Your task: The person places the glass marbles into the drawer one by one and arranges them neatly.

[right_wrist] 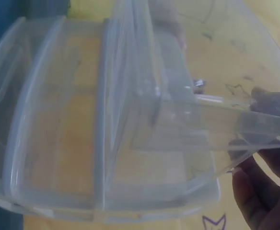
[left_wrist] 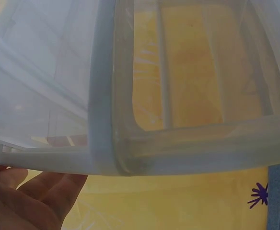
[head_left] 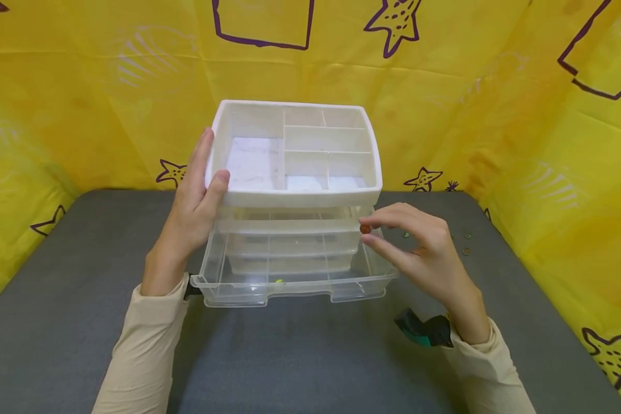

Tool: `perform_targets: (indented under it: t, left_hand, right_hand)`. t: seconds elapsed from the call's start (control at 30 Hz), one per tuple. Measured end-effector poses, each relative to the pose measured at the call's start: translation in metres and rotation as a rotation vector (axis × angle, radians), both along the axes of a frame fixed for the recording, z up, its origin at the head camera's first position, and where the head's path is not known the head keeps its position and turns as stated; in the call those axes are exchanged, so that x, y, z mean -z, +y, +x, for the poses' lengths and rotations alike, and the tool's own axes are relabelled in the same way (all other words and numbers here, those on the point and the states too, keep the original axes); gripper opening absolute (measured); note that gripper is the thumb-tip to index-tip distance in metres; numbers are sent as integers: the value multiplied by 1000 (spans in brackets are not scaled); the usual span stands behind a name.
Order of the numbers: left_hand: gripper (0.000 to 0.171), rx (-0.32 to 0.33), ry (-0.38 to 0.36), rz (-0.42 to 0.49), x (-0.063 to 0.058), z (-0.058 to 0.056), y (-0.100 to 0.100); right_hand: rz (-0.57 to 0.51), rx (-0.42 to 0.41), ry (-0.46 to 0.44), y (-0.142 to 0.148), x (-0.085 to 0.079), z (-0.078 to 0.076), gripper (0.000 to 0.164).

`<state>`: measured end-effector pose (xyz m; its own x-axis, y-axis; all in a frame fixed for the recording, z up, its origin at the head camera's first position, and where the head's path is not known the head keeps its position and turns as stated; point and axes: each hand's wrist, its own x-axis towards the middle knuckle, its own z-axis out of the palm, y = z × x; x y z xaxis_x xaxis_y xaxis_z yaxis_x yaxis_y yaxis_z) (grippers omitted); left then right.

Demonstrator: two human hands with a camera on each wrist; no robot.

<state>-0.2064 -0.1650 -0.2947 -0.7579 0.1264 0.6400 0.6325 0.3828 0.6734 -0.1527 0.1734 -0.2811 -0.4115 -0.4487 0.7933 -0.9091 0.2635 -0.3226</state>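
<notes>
A white-topped plastic drawer unit (head_left: 295, 198) stands in the middle of the table, its top divided into compartments. My left hand (head_left: 194, 190) grips the left side of this top, thumb over the rim; its fingers also show in the left wrist view (left_wrist: 39, 196). Pulled out toward me is a clear drawer (head_left: 300, 284) with dividers and a small yellow-green piece (head_left: 279, 281) inside. Over the drawer's right side, my right hand (head_left: 419, 244) pinches a small reddish-brown button (head_left: 365, 229) between thumb and index finger. In the right wrist view, the clear drawer (right_wrist: 226, 124) partly covers this hand.
Several small button-like pieces (head_left: 466, 251) lie on the dark grey table (head_left: 295, 356), right of the drawer unit. Yellow patterned cloth (head_left: 300, 75) hangs behind and at both sides. A dark wrist device (head_left: 424, 330) sits at the right cuff.
</notes>
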Motion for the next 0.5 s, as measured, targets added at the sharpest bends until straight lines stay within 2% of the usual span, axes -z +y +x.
perform_targets:
  t: [0.3,0.5]
  left_hand:
    - [62,-2,-2,-5,0,0,0]
    - [62,-13,0,-11,0,0,0]
  right_hand:
    - [83,-71,-72,-9,-5,-3,19]
    - [162,-109,-154,-13,-8,-6,31]
